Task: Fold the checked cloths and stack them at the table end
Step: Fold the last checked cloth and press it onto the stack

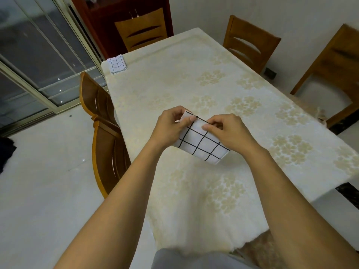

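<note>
A folded stack (117, 65) is seen at the far left corner of the table (194, 61). Nearer, over the table's middle, a checked cloth (202, 146) is held up, its top edge pinched by the left hand (171, 126) and by the right hand (226, 131).
</note>
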`<action>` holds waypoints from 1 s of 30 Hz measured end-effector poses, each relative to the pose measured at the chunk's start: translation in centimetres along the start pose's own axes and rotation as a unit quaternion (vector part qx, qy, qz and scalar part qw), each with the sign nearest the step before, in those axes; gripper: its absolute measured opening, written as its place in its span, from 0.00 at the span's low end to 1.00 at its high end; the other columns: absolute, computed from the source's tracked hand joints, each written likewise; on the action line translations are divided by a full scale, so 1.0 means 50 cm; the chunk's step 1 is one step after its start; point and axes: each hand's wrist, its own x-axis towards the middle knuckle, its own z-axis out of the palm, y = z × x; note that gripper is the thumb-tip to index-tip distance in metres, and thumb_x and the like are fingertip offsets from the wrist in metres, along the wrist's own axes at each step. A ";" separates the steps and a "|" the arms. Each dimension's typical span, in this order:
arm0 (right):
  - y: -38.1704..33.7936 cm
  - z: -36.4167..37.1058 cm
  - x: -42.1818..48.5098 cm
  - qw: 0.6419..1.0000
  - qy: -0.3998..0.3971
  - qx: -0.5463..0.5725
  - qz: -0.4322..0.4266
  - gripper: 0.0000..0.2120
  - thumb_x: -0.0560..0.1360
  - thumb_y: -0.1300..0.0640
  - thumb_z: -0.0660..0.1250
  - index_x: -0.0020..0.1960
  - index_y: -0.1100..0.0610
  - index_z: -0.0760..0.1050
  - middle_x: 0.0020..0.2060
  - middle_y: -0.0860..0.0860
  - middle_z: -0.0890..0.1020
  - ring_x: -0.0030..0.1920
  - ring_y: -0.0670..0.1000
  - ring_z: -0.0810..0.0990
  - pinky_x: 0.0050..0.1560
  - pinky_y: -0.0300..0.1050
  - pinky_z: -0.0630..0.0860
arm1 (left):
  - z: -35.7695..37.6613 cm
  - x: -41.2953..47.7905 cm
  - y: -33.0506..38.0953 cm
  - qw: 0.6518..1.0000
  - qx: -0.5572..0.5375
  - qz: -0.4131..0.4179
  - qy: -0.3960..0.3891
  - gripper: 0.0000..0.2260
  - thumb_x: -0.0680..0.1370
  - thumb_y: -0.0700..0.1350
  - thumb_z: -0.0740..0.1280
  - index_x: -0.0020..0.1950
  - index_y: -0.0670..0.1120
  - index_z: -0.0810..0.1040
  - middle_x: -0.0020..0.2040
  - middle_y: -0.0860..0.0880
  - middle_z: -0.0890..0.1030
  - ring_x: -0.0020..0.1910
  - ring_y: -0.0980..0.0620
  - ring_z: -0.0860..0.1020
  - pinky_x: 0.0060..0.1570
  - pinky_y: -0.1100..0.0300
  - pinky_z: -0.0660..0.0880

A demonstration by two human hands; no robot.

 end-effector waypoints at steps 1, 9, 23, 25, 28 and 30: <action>0.011 -0.002 0.002 1.000 -0.001 0.011 0.011 0.05 0.76 0.49 0.71 0.45 0.49 0.83 0.39 0.43 0.84 0.43 0.39 0.81 0.43 0.39 0.76 | -0.001 -0.002 -0.003 1.000 0.000 -0.005 0.014 0.05 0.79 0.45 0.72 0.44 0.48 0.81 0.42 0.54 0.84 0.42 0.59 0.80 0.45 0.67 0.73; 0.048 0.032 0.011 0.973 0.085 0.188 0.106 0.08 0.78 0.51 0.69 0.44 0.54 0.81 0.38 0.51 0.84 0.38 0.48 0.81 0.42 0.49 0.77 | -0.002 -0.032 -0.057 0.981 -0.040 -0.095 0.163 0.06 0.82 0.48 0.66 0.50 0.47 0.75 0.45 0.51 0.81 0.43 0.55 0.78 0.44 0.59 0.74; -0.107 0.191 -0.050 0.962 0.209 0.135 0.111 0.16 0.82 0.51 0.60 0.38 0.56 0.66 0.31 0.51 0.71 0.33 0.49 0.68 0.37 0.46 0.63 | -0.134 -0.129 -0.124 0.954 -0.233 -0.183 0.046 0.11 0.79 0.51 0.71 0.58 0.47 0.82 0.51 0.45 0.87 0.49 0.43 0.86 0.38 0.48 0.83; -0.146 0.237 -0.072 0.954 0.237 0.140 0.120 0.16 0.81 0.49 0.63 0.38 0.54 0.67 0.29 0.56 0.74 0.32 0.50 0.70 0.33 0.48 0.67 | -0.185 -0.154 -0.143 0.969 -0.195 -0.140 0.055 0.08 0.80 0.48 0.70 0.55 0.45 0.83 0.45 0.46 0.86 0.41 0.46 0.86 0.30 0.54 0.80; -0.202 0.311 -0.095 0.944 0.271 0.133 0.136 0.15 0.77 0.43 0.64 0.42 0.55 0.71 0.34 0.65 0.79 0.30 0.53 0.72 0.31 0.59 0.75 | -0.274 -0.187 -0.168 0.986 -0.137 -0.066 0.074 0.07 0.81 0.46 0.68 0.53 0.43 0.81 0.34 0.49 0.82 0.26 0.55 0.77 0.22 0.60 0.73; -0.245 0.358 -0.101 0.942 0.279 0.127 0.140 0.15 0.78 0.43 0.64 0.43 0.55 0.71 0.32 0.63 0.78 0.31 0.54 0.72 0.32 0.59 0.76 | -0.331 -0.202 -0.186 0.989 -0.122 -0.044 0.068 0.09 0.82 0.47 0.68 0.55 0.42 0.82 0.38 0.44 0.83 0.30 0.52 0.78 0.23 0.60 0.73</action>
